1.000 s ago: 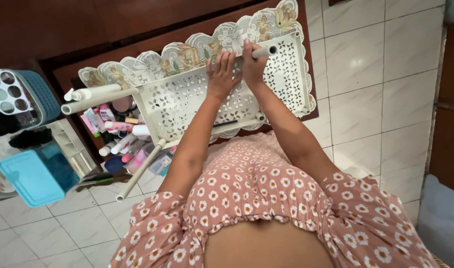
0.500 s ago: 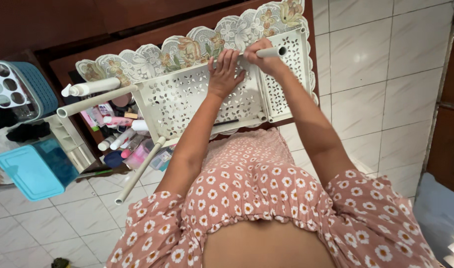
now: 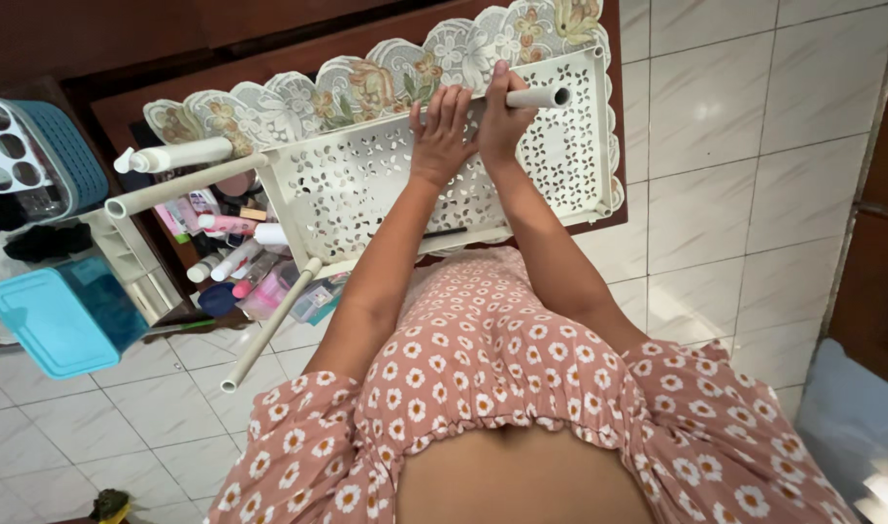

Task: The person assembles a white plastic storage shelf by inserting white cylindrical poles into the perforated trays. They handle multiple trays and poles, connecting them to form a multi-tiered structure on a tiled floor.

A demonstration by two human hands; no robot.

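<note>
A cream plastic shelf tray (image 3: 560, 165) with cut-out flower holes lies tipped against a dark wooden table covered by a scalloped flowered cloth (image 3: 386, 73). My left hand (image 3: 441, 136) rests flat on the tray's perforated surface near its upper edge. My right hand (image 3: 503, 116) is wrapped around a cream tube leg (image 3: 541, 97) at the tray's top edge. Two more tube legs stick out at the tray's left, an upper leg (image 3: 177, 187) and a lower leg (image 3: 269, 325).
Bottles and cosmetics (image 3: 235, 257) crowd a shelf left of the tray. A blue lidded box (image 3: 61, 315) and a blue basket (image 3: 36, 160) sit at far left. White tiled floor (image 3: 735, 155) spreads to the right and below; a dark wooden door (image 3: 886, 223) stands at the right edge.
The tray and both hands sit slightly higher and further right in view. My right hand has closed more fully around the tube leg. My left hand stays flat on the tray.
</note>
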